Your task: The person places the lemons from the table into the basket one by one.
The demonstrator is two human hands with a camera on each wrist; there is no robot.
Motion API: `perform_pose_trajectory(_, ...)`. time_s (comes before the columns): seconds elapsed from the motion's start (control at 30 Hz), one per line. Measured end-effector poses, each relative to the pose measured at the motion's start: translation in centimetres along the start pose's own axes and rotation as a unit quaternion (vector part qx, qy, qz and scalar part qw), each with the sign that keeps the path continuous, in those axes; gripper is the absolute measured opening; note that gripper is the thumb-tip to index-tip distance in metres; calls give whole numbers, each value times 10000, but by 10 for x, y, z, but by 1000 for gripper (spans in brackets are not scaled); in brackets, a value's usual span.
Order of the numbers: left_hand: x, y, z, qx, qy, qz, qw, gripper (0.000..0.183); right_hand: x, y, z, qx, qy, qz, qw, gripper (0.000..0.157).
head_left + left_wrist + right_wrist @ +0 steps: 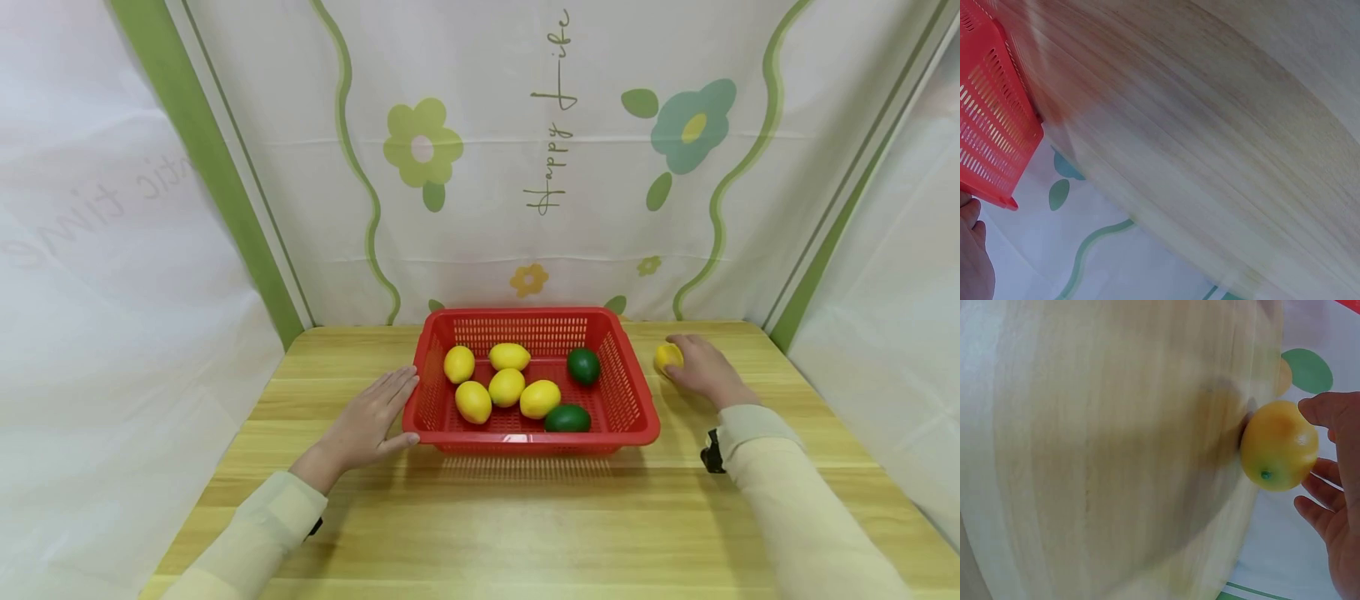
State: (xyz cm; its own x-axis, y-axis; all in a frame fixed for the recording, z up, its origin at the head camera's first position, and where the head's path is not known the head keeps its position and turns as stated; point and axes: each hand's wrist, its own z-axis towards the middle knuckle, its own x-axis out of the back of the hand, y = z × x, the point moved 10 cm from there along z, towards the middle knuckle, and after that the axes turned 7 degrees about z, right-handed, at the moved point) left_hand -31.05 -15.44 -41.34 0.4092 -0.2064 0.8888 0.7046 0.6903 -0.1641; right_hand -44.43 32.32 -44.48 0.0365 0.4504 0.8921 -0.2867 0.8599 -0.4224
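A red plastic basket [517, 437] with slotted walls stands on the table, holding several yellow lemons [507, 387] and two dark green oval fruits [582, 367]. My left hand [367, 425] rests against the basket's left rim, fingers straight and thumb stretched toward the near corner. Only part of that hand [974, 256] shows in the left wrist view, beside the basket wall. To the right of the basket, my right hand [703, 367] holds a single lemon [1279, 445] at the tabletop. Its thumb touches one side of the fruit, and the other fingers lie partly hidden behind it.
The wooden table [487, 533] ends at a white printed curtain [480, 225] at the back. More white fabric [112, 292] hangs at the left, and another sheet [892, 292] at the right.
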Motion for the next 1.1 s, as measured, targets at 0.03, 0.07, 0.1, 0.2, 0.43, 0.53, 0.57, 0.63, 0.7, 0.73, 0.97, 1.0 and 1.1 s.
perform_pose_trajectory(0.03,1,0,0,-15,24,-14,10000,88,-1,1,0,-24,-12,19,10000,57)
perform_pose_trajectory(0.07,1,0,0,-21,45,-27,10000,88,-2,2,0,-52,-16,40,10000,58)
perform_pose_trajectory(0.1,1,1,0,-28,67,-38,10000,88,-3,3,0,-71,-15,62,10000,59)
perform_pose_trajectory(0.2,2,0,0,-37,112,-25,9999,88,-5,4,0,-120,-8,132,9998,61)
perform_pose_trajectory(0.43,1,1,0,-48,116,5,9999,88,-12,9,-1,-227,-35,179,9996,60)
perform_pose_trajectory(0.53,1,2,0,-63,142,-7,9999,88,-14,11,-1,-298,-52,182,9994,60)
perform_pose_trajectory(0.57,2,2,0,-68,147,-10,9999,89,-14,11,0,-325,-62,185,9993,61)
perform_pose_trajectory(0.63,2,2,0,-69,150,-17,9999,89,-15,12,0,-357,-81,198,9991,61)
perform_pose_trajectory(0.7,2,2,0,-61,147,-21,9999,88,-15,12,1,-360,-85,199,9991,62)
perform_pose_trajectory(0.73,2,2,0,-56,145,-27,9999,88,-15,12,1,-351,-80,199,9992,62)
perform_pose_trajectory(0.97,2,2,0,-33,147,-76,9999,88,-17,14,3,-291,-49,147,9995,61)
perform_pose_trajectory(1.0,2,1,0,-33,149,-84,9998,88,-18,14,3,-290,-44,139,9995,61)
perform_pose_trajectory(1.1,2,1,0,-39,159,-91,9998,87,-17,14,2,-257,1,113,9996,61)
